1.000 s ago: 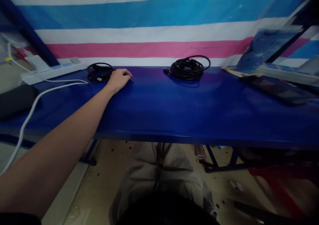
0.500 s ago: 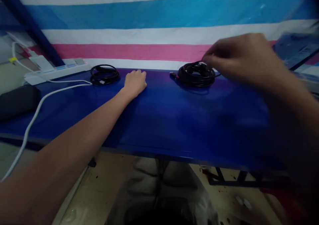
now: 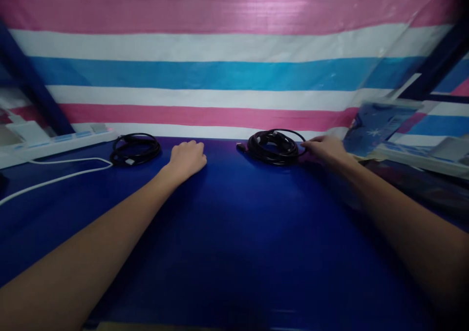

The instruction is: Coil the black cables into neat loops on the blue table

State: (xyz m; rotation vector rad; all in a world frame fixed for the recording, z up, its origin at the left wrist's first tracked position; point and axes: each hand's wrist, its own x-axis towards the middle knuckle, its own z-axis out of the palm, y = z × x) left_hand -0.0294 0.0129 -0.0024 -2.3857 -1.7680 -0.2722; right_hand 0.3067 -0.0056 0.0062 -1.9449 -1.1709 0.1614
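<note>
My left hand point(image 3: 188, 159) rests on the blue table point(image 3: 227, 214) with its fingers curled down; whether anything lies under them is hidden. To its left sits a small black cable coil point(image 3: 135, 149) with a light-coloured plug. A thicker black cable coil point(image 3: 273, 148) lies right of centre near the back edge, its connector pointing left. At that coil's right side, my right hand point(image 3: 324, 148) pinches a loop of the black cable between thumb and fingers.
A white power strip point(image 3: 60, 145) with a plugged-in charger stands at the back left, and a white cable point(image 3: 66, 175) runs over the table. On the right are a blue package point(image 3: 379, 126) and another white strip. Striped sheeting hangs behind.
The view has tilted up. My right hand has come down from above the thicker coil to its right side and now grips a loop of its cable. My left hand has stayed in place.
</note>
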